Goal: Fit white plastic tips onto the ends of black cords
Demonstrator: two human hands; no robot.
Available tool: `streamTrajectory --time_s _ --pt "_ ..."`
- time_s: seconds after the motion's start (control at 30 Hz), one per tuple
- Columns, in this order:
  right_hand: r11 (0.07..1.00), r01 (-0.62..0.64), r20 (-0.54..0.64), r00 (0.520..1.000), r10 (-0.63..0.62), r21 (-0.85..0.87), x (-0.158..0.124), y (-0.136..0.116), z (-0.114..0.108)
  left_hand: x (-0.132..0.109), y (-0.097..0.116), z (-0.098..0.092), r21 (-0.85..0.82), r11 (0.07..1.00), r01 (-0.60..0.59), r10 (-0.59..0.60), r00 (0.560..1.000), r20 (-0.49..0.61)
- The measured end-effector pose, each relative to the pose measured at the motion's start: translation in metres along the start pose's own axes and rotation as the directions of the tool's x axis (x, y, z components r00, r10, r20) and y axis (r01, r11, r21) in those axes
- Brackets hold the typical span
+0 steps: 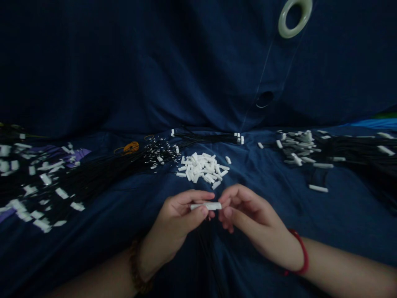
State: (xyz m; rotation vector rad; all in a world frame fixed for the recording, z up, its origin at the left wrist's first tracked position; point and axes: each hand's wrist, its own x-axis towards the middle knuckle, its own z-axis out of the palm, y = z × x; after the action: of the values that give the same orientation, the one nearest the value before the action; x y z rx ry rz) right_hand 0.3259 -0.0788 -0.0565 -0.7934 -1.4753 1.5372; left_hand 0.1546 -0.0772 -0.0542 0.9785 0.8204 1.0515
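The white block (213, 206) is in front of the person, above the blue cloth (254, 178), its grip being the left hand (175, 217), pinched between thumb and fingers; the right hand (259, 223) has its fingertips at the block's right end, though whether they close on it I cannot tell. The cloth is dark, rumpled and dimly lit, with a matching blue curtain (124, 62) rising behind and a pale ring (281, 27) against it, upper right. Just beyond the hands lies a heap of white pieces (203, 167); black wires with white ends spread on the left (102, 171) and right (350, 147), and an orange coil (131, 147) rests beside the left wires.
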Motion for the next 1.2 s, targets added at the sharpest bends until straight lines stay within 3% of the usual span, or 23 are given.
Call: streamTrajectory --time_s 0.2,0.3,0.43,0.73,0.93,1.07,1.2 --pt "0.984 -0.175 0.088 0.981 0.173 0.014 0.001 0.002 0.010 0.002 0.001 0.000 -0.070 0.993 0.092 -0.101 0.987 -0.128" --pt "0.979 -0.202 0.107 0.974 0.199 0.013 0.002 0.000 0.015 0.002 0.001 0.001 -0.167 0.973 0.156 -0.174 0.980 -0.097" --pt "0.982 -0.191 0.082 0.978 0.189 0.012 0.002 -0.002 0.015 0.000 0.000 0.002 -0.213 0.961 0.177 -0.185 0.982 -0.022" --pt "0.968 -0.248 0.049 0.968 0.246 0.034 0.003 -0.003 0.013 0.001 -0.002 0.001 -0.115 0.982 0.149 -0.160 0.983 -0.088" --pt "0.887 -0.393 0.181 0.917 0.357 0.243 0.001 -0.013 -0.001 0.002 -0.001 0.001 0.046 0.996 0.074 -0.063 0.975 -0.213" --pt "0.865 -0.275 0.197 0.958 0.209 0.419 0.000 -0.039 -0.018 0.001 -0.001 0.001 0.085 0.995 0.061 -0.040 0.971 -0.236" --pt "0.947 -0.001 -0.011 1.000 0.004 0.321 0.002 -0.063 -0.025 -0.002 0.000 0.005 0.056 0.995 0.082 -0.068 0.974 -0.218"
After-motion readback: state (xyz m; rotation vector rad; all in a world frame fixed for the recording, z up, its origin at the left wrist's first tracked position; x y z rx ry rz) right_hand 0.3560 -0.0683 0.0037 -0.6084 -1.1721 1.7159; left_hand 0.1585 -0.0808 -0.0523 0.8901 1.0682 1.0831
